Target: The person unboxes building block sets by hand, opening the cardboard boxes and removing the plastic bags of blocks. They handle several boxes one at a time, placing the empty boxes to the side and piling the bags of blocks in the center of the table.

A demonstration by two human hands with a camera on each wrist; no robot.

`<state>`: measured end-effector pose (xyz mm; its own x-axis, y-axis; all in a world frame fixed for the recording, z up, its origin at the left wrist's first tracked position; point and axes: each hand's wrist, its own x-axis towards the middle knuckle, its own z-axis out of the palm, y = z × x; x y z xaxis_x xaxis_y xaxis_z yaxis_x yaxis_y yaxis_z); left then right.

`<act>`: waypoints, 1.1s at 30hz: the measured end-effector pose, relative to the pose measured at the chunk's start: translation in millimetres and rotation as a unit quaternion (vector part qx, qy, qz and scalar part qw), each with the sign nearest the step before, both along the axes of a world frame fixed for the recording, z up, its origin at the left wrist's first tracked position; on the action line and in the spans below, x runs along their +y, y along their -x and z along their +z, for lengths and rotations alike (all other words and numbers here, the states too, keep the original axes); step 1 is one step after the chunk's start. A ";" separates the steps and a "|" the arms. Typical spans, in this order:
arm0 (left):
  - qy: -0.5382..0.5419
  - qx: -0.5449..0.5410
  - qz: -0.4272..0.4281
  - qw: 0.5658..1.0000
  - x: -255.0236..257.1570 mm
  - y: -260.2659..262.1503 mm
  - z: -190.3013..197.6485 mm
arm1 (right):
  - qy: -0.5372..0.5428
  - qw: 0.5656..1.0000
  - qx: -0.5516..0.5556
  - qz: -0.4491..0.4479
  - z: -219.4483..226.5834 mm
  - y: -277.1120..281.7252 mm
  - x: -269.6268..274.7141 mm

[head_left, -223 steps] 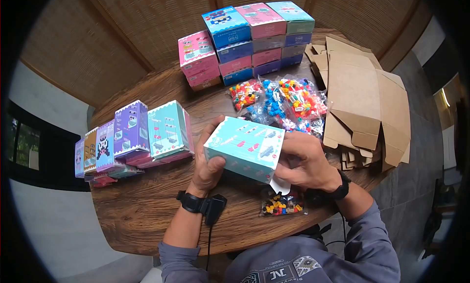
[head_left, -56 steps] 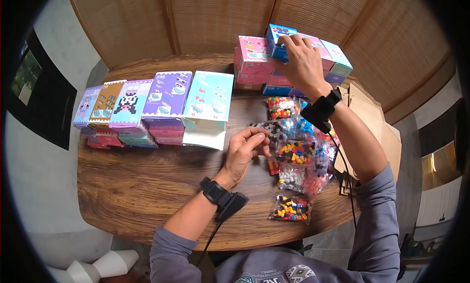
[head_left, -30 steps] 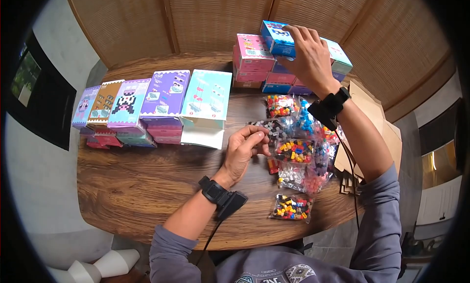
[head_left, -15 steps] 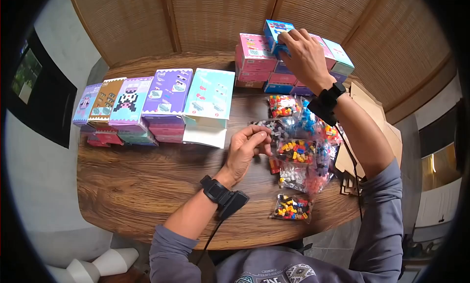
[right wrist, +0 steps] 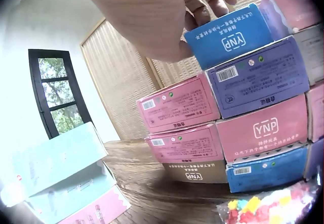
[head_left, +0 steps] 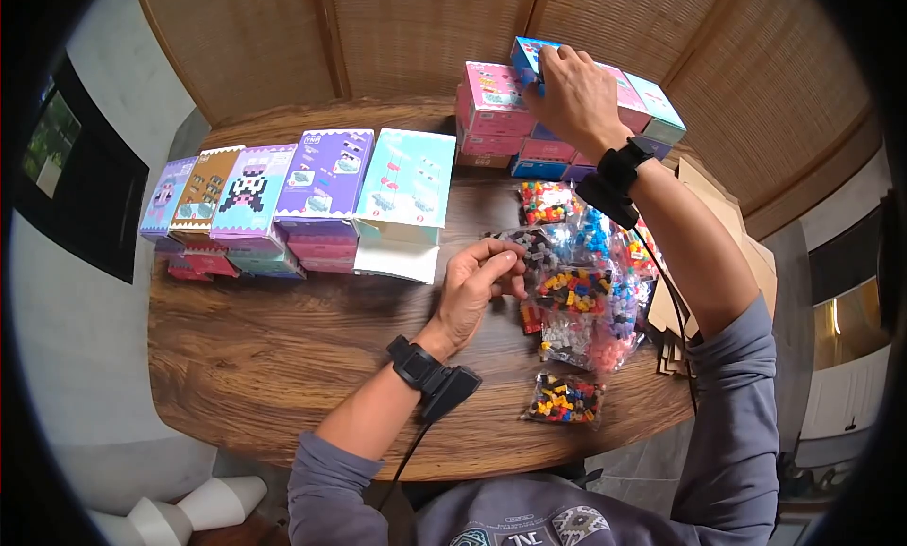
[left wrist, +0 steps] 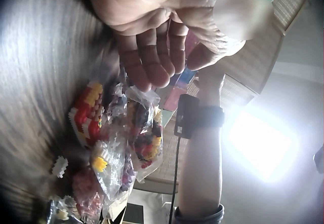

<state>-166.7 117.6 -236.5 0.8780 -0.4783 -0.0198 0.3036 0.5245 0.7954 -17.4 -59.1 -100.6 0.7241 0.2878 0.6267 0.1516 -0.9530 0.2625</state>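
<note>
My right hand (head_left: pixel 578 94) grips a blue box (right wrist: pixel 228 39) on top of the back stack, thumb at its near left edge and fingers over the far side. In the right wrist view the box sits on a purple one (right wrist: pixel 258 74), turned slightly askew to it. My left hand (head_left: pixel 472 286) hovers over the middle of the table, fingers loosely curled and holding nothing. Close to those fingertips lie clear bags of small plastic bricks (head_left: pixel 572 289), black, red and yellow. From the left wrist, the palm (left wrist: pixel 147 6) appears above these bags.
Stacked pink boxes (head_left: pixel 493 123) flank the blue box. A row of boxes stands at left, ending in a mint box (head_left: pixel 406 173) with its white flap (head_left: pixel 397 261) hanging out. Flattened cardboard (head_left: pixel 723 220) lies at right. One brick bag (head_left: pixel 565 400) rests near the front edge.
The mint box, earlier in both hands, now stands at the left row's end. My right hand has gone to the blue box, which has shifted slightly left and back. Left hand stays nearly still.
</note>
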 end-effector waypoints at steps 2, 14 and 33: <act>0.004 0.002 0.002 1.000 -0.7 -0.4 -1.2 | -0.023 1.000 0.008 0.015 1.6 1.5 0.6; 0.002 0.000 0.002 1.000 -1.0 -0.6 -0.5 | -0.083 0.992 0.092 0.015 7.6 13.6 -9.0; 0.004 0.000 0.002 1.000 -0.7 -0.6 0.0 | -0.091 0.993 0.062 0.040 11.1 43.9 -27.1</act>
